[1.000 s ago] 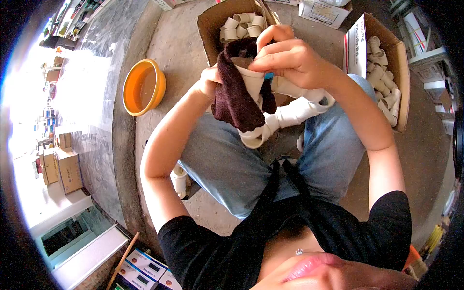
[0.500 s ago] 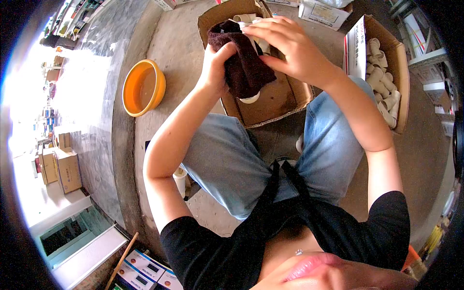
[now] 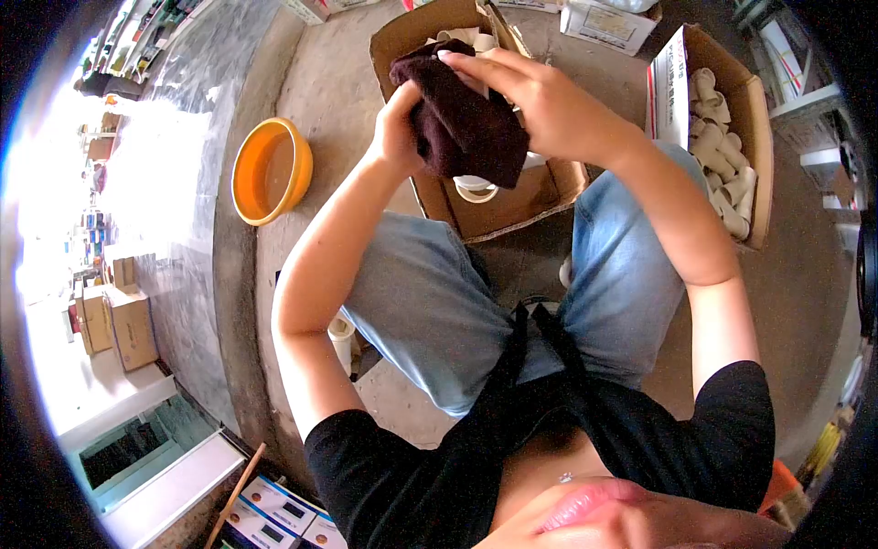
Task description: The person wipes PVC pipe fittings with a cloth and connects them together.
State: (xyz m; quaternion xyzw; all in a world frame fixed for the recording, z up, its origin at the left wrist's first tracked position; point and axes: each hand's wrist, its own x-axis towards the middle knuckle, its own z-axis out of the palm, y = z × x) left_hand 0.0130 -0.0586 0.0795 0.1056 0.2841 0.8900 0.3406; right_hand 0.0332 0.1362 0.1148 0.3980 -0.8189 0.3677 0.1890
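A dark brown cloth (image 3: 468, 123) is bunched between my two hands, above an open cardboard box (image 3: 540, 203). My left hand (image 3: 399, 128) is closed on the cloth's left side, thumb on top. On the other side, my right hand (image 3: 558, 105) presses its fingers onto the cloth's upper edge. A bit of something white shows by the right fingers; the cloth hides most of it. Below the cloth's lower edge a white plastic pipe fitting (image 3: 476, 189) shows its round rim; I cannot tell whether it is held or lies in the box. More pale fittings sit at the box's far end.
To the right stands a cardboard box (image 3: 757, 137) holding several white pipe fittings (image 3: 721, 151). An orange basin (image 3: 306, 174) is on the floor at the left. A white cylinder (image 3: 341, 339) stands by my left leg. Cartons (image 3: 128, 320) are at the far left.
The cloth has turned and shifted slightly between my hands. My right fingers have moved left over its top edge. More of the white fitting's rim shows below.
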